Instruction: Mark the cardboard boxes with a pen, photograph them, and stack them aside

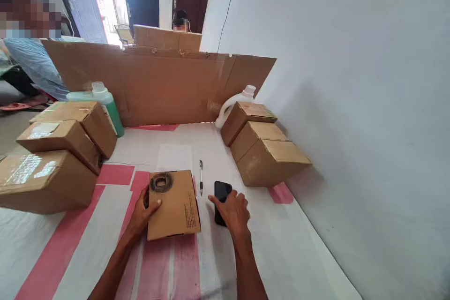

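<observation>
A small brown cardboard box (pixel 172 213) with a dark ring-shaped mark near its top left corner is in front of me. My left hand (pixel 143 211) grips its left side, thumb on top and the other fingers mostly hidden behind the edge. To the right of the box a black smartphone (pixel 222 190) lies on the table. Over its lower part is my right hand (pixel 232 211), thumb stretched out to the left and fingers apart to the right; whether it touches the phone I cannot tell. Between box and phone, a little farther off, lies a pen (pixel 201 178).
Cardboard boxes stand at the left (pixel 52 173) and right (pixel 270 154). Behind them are a green bottle (pixel 114 115) and a white jug (pixel 232 105). A cardboard panel (pixel 168 86) crosses the back. A white wall (pixel 351 103) borders the right. Two people are beyond the panel.
</observation>
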Available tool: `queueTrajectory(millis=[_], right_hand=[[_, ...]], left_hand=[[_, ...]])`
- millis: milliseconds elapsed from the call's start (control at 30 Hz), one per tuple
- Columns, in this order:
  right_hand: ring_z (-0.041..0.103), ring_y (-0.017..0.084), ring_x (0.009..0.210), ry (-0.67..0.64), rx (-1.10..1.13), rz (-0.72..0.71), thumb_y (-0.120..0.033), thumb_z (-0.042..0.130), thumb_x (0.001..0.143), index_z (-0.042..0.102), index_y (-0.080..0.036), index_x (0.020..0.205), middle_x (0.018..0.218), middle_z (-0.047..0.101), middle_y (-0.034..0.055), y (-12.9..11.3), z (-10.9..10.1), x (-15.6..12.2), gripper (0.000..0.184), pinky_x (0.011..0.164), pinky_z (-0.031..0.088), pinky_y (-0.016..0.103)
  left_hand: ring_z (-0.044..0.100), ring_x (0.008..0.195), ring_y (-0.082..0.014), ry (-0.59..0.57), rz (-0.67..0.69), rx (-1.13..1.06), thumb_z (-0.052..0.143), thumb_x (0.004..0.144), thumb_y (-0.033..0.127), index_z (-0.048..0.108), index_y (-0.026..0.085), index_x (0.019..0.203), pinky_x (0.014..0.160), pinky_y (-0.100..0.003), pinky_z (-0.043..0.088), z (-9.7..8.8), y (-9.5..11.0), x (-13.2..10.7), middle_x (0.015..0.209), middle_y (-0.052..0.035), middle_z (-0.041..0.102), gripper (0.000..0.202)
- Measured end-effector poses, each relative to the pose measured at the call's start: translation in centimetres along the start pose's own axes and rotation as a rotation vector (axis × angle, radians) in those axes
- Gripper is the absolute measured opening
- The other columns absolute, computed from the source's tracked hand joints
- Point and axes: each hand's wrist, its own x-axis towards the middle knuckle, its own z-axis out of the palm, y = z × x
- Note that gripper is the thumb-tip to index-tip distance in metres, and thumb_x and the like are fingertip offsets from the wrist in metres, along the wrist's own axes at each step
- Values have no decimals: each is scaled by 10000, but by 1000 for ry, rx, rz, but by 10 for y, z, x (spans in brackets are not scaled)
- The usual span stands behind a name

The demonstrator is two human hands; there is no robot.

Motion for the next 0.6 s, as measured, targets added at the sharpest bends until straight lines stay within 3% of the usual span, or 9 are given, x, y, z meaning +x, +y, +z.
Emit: queueTrajectory(millis=[133,233,367,467,533,600], right_hand=[[553,477,1238,-14,54,67,-452,829,670,597,-8,1173,1236,591,338,22,3,-12,710,940,484,506],[608,479,1170,-30,196,108,-488,860,568,600,-18,1154,1206,628,348,25,7,-9,795,898,502,499],[710,390,963,-116,508,99,-456,793,575,677,-136,964,944,754,176,21,16,-4,517,799,542,451],[737,333,836,-197,780,82,-470,750,588,681,-157,950,822,763,90,20,15,-12,483,736,571,426],[748,326,849,-256,935,75,-505,746,606,673,-148,1003,880,778,99,21,6,-22,540,733,593,439],[745,324,976,-356,1169,62,-484,778,665,658,-155,1115,1072,775,119,19,-10,-36,571,811,605,463]], left_hand=[[582,1300,-361,-16,-18,-16,764,769,557,433,183,1471,1032,-460,520,0,4,-3,1443,-180,577,862],[594,1285,-356,-16,-16,-34,770,755,554,437,164,1462,1032,-451,520,2,7,-4,1434,-184,586,874],[592,1294,-345,-25,-5,-95,770,760,524,424,152,1470,1033,-438,519,5,11,-8,1461,-185,569,873],[598,1290,-337,-21,15,-124,772,761,501,432,154,1472,1027,-427,523,6,12,-11,1466,-177,571,861],[600,1288,-334,-10,21,-132,768,765,491,461,157,1456,1027,-426,522,7,13,-12,1462,-172,578,827],[596,1290,-333,-2,33,-130,767,763,484,494,150,1432,1038,-430,512,7,13,-12,1448,-171,589,795]])
